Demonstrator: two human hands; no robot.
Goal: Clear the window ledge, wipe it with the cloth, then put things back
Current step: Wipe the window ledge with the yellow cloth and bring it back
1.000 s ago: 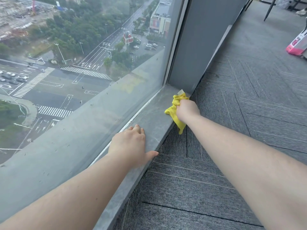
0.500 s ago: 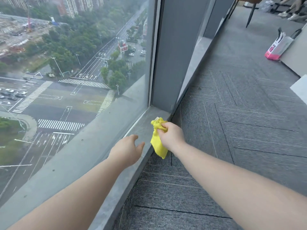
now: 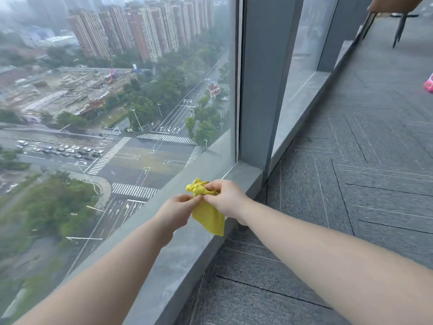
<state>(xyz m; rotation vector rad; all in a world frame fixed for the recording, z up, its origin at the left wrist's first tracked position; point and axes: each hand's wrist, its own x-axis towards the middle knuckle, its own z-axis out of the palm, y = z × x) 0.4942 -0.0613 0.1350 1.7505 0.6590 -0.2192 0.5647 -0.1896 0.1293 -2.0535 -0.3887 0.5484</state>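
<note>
Held between both hands above the window ledge [image 3: 178, 261]: a yellow cloth [image 3: 207, 215]. Left hand [image 3: 174, 211] pinched shut on the cloth's upper edge with thumb and fingertips; right hand [image 3: 226, 199] clenched around the bunched top, knuckles up. Upper part crumpled into a wad poking out past the right fingers; lower part hung as a loose flap, its corner dangling over the ledge's inner edge. Plain yellow weave, no label or print readable.

Ledge itself grey, smooth, bare where visible, partly covered by the 2 forearms. Beyond the glass [image 3: 117, 113], a hazy city: crosswalks, road arrows, parked cars, tall apartment blocks; a red roadside sign too small to read. To the right, a grey pillar [image 3: 260, 90], then another pane and ledge section. Grey carpet tiles [image 3: 351, 184] in a herringbone layout. Cut off at the frame's edge: a pink object [image 3: 428, 84], unidentifiable, and dark chair legs [image 3: 398, 29] at top right.
</note>
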